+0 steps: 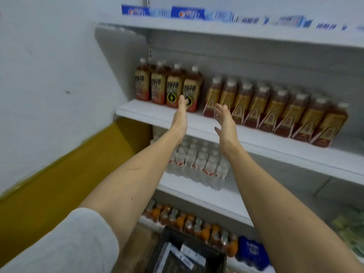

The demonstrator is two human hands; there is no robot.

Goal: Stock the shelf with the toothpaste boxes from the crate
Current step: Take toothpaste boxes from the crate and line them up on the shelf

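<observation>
Both the left hand (180, 113) and right hand (225, 120) hang empty with straight fingers near the tea bottles (175, 89), risking toppling them, while toothpaste boxes (183, 255) wait in the crate (214, 259) below.

You are standing in a shop aisle, facing white retail shelving (256, 142) stocked in neat front-facing rows of identical goods. On the middle shelf stand brown drink bottles (275, 113) in a long line; above it lies a row of blue toothpaste boxes (187, 12), below it packed clear water bottles (197, 166), and lower still orange-labelled bottles (189, 223). Under the shelving, at your feet, sits a black crate (189, 255) holding more boxes, beside a white wall with a yellow base band (59, 186).
</observation>
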